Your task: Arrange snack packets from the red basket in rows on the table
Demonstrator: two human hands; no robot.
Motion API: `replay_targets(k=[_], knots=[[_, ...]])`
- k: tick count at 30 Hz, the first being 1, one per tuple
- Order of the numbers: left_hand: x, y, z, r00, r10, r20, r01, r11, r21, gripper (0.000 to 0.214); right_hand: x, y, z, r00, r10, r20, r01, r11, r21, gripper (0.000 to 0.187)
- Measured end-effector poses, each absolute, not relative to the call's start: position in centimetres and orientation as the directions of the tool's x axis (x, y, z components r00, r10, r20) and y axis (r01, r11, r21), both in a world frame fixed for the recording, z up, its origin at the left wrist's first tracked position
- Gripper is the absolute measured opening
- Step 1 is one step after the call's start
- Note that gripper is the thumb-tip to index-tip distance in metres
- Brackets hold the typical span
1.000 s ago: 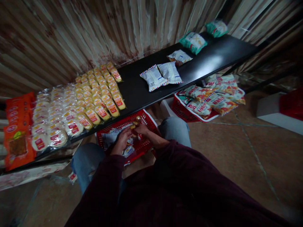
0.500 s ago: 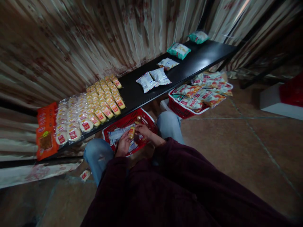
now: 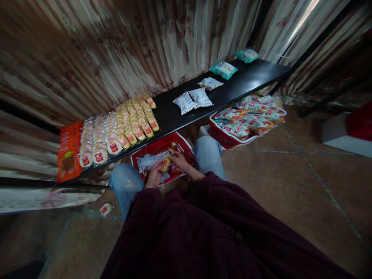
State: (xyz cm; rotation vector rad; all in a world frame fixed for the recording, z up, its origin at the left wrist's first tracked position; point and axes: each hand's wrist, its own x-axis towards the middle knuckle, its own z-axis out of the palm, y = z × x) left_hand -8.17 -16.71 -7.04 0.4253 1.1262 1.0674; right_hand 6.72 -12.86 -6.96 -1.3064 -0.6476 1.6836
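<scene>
Between my hands is a small yellow wrapped cake [image 3: 165, 165] with a red and orange label, above the red basket [image 3: 185, 144]. My left hand [image 3: 154, 175] is closed around its left side. The fingers of my right hand [image 3: 179, 161] are bent and pinched at its upper right end; their tips are partly hidden. Inside the basket lie silver-white snack bags [image 3: 147, 161] and a few small brownish packs, partly covered by my hands. The basket sits between my knees, under the front edge of the black shelf [image 3: 167, 119].
Rows of yellow wrapped cakes [image 3: 138, 132], round white wrapped cakes [image 3: 100, 155] and orange packs [image 3: 69, 153] fill the shelf's left. White bags [image 3: 200, 97] and green bags [image 3: 223, 69] lie rightward. A second basket [image 3: 225, 143] holds snack bags. One pack [image 3: 106, 209] lies on the floor.
The view has shifted slightly, so the shelf and baskets sit a little differently in the picture. The yellow wrapped cake stays between my hands, tilted somewhat more.
</scene>
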Motion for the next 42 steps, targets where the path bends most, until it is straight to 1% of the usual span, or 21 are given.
replay_targets(k=[3,8,12,19,21,24,28,32,38,42], knots=[[-8.2,-16.8,-6.8,0.033,0.848,-0.529,-0.528,0.464,0.711,0.041,6.8,-12.9,-7.6,-0.109,0.877,-0.468,-0.323,-0.476,-0.818,0.026],[-8.5,-16.8,-6.2,-0.001,0.83,-0.557,-0.636,0.429,0.641,0.041,6.7,-12.9,-8.7,-0.21,0.875,-0.437,-0.31,-0.483,-0.819,0.022],[-8.6,-16.9,-5.9,-0.034,0.808,-0.589,-0.694,0.404,0.595,0.043,6.5,-12.9,-9.7,-0.201,0.882,-0.427,-0.313,-0.471,-0.825,0.021],[-8.8,-16.9,-5.8,-0.084,0.785,-0.613,-0.768,0.341,0.542,0.031,6.2,-13.1,-10.4,-0.166,0.907,-0.387,-0.317,-0.421,-0.85,0.021],[-8.8,-16.8,-6.0,-0.092,0.788,-0.608,-0.775,0.327,0.541,0.032,6.2,-13.2,-10.4,-0.169,0.911,-0.377,-0.305,-0.412,-0.859,0.021],[-8.7,-16.8,-6.3,-0.095,0.809,-0.581,-0.78,0.303,0.548,0.04,6.2,-13.3,-10.1,-0.184,0.911,-0.369,-0.291,-0.409,-0.865,0.022],[-8.5,-16.7,-6.9,-0.085,0.859,-0.505,-0.71,0.304,0.635,0.049,6.3,-13.6,-9.6,-0.267,0.899,-0.346,-0.228,-0.408,-0.884,0.023],[-8.4,-16.6,-7.4,-0.095,0.86,-0.501,-0.64,0.333,0.693,0.049,6.3,-13.9,-9.1,-0.336,0.875,-0.349,-0.183,-0.424,-0.887,0.022],[-8.4,-16.8,-7.4,-0.117,0.837,-0.535,-0.635,0.351,0.688,0.05,6.1,-13.8,-8.6,-0.3,0.873,-0.385,-0.241,-0.46,-0.854,0.015],[-8.5,-16.9,-7.6,-0.143,0.829,-0.541,-0.592,0.367,0.718,0.05,6.0,-13.8,-8.6,-0.283,0.87,-0.405,-0.25,-0.474,-0.844,0.012]])
